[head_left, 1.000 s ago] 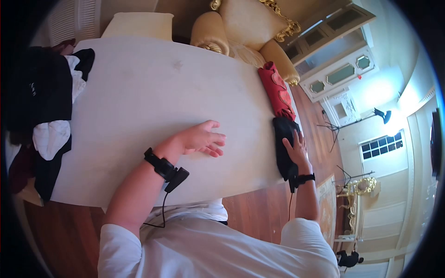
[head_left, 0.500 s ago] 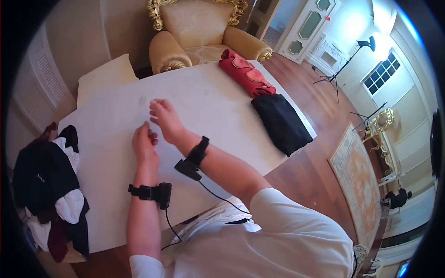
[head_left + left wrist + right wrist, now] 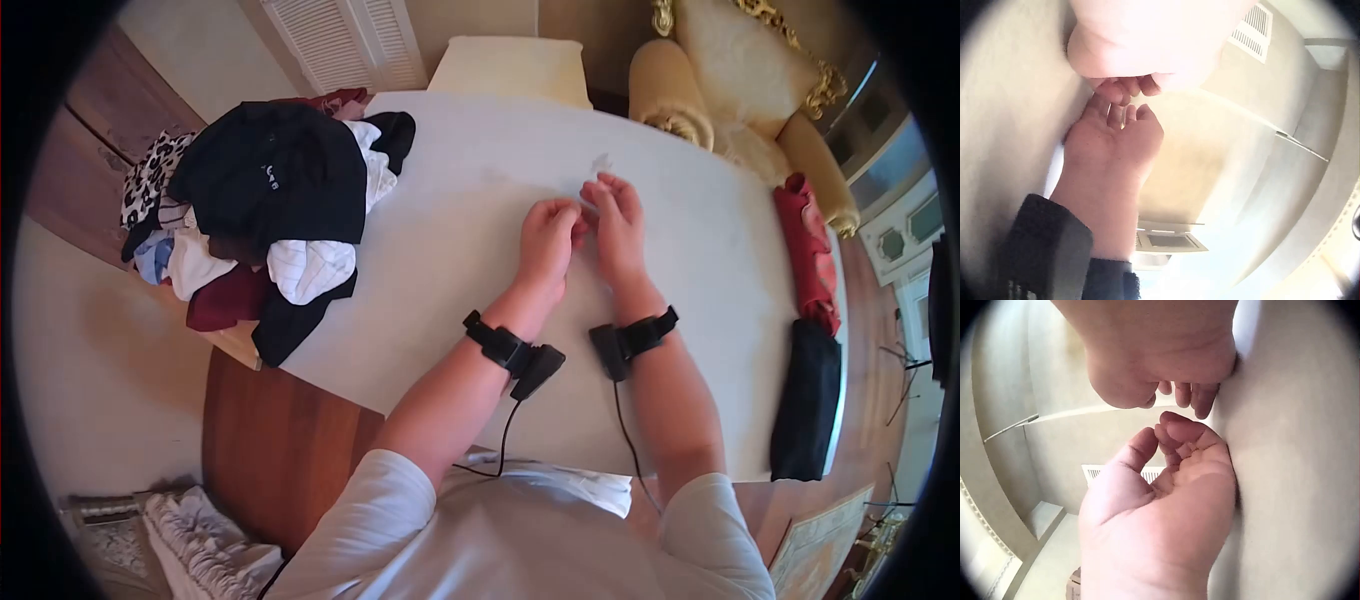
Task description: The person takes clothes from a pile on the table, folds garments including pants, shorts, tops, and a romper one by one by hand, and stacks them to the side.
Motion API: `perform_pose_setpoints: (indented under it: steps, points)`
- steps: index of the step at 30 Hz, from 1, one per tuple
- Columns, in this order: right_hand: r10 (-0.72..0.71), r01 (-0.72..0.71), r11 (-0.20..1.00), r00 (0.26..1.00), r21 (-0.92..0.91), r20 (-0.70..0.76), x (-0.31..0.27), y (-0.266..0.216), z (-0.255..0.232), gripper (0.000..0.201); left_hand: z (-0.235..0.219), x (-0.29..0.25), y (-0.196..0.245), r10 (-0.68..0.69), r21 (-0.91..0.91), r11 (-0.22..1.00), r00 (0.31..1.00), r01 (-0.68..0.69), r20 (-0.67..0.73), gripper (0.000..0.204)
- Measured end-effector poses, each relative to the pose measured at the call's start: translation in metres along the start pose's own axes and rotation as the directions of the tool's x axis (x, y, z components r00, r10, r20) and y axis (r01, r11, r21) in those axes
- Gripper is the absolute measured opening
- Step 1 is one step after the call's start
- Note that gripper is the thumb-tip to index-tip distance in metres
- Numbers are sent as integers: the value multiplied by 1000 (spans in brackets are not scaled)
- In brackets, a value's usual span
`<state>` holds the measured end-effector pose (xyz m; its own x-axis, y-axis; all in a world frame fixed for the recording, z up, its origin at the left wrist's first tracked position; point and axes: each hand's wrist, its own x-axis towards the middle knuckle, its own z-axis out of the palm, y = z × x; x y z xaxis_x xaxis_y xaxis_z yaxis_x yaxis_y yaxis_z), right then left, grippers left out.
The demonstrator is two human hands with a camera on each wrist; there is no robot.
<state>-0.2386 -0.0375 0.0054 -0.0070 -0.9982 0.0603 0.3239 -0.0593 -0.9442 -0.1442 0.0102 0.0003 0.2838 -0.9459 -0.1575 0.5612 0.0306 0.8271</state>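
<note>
Over the middle of the white table (image 3: 470, 290), my left hand (image 3: 545, 245) and right hand (image 3: 620, 235) are close together, fingertips almost meeting. Their fingers are loosely bent, and nothing shows between them. In the left wrist view, the left hand (image 3: 1141, 44) fills the top, with the right hand (image 3: 1113, 140) facing it below. Seen from the right wrist, the left hand (image 3: 1160, 519) has its palm turned up, its thumb near the fingers.
Clothes lie heaped at the table's left end, a black garment (image 3: 275, 185) on top and a white striped one (image 3: 310, 268) below. Along the right edge are a rolled red garment (image 3: 805, 250) and a folded black garment (image 3: 808, 400). A gold armchair (image 3: 745, 100) stands beyond.
The right hand has left the folded black garment at the right edge and come to the middle beside the left hand. The head view has swung left, bringing the clothes heap further into view.
</note>
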Motion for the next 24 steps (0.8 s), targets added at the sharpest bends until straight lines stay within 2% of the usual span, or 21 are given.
perform_pose_setpoints:
  steps: [1, 3, 5, 7, 8, 10, 11, 13, 20, 21, 23, 24]
  points:
    - [-49, 50, 998, 999, -31, 24, 1, 0, -4, 36, 1, 1, -3, 21, -16, 1000, 997, -20, 73, 12]
    - [-21, 21, 998, 1000, -58, 16, 1, -3, -7, 36, 2, 0, -6, 4, 26, 1000, 998, -5, 65, 14]
    - [-2, 5, 998, 999, -69, 35, 3, 3, -6, 36, -2, 2, -4, 25, 41, 999, 990, -31, 140, 15]
    - [-126, 138, 964, 990, -225, 68, 6, 13, -5, 35, -3, 0, -2, 32, 93, 995, 990, -45, 138, 16]
    - [-124, 137, 973, 989, -188, 81, 5, 14, -3, 35, -4, -2, -2, 26, 120, 992, 989, -43, 144, 17]
    - [-171, 185, 937, 983, -296, 71, 2, 11, -2, 34, -5, -2, -3, 34, 170, 984, 991, -57, 130, 18]
    - [-179, 192, 945, 981, -264, 71, 3, 12, -1, 34, -5, -1, -2, 20, 189, 981, 991, -45, 134, 19]
    - [-136, 149, 952, 988, -268, 67, 4, 13, -1, 34, -4, -2, 1, 22, 199, 979, 989, -51, 145, 19]
    - [-149, 165, 932, 986, -322, 74, 7, 13, -4, 31, -7, -2, 8, -22, 254, 967, 981, -28, 192, 21]
    - [-114, 132, 944, 990, -303, 79, 7, 13, -4, 31, -12, -4, 11, -20, 261, 965, 981, -31, 192, 21]
    - [-75, 94, 956, 994, -277, 78, 4, 11, -2, 30, -27, -7, 19, 31, 429, 897, 982, -110, 188, 19]
    - [-102, 121, 945, 992, -303, 76, 2, 9, -1, 31, -35, -9, 26, 27, 437, 893, 982, -108, 188, 19]
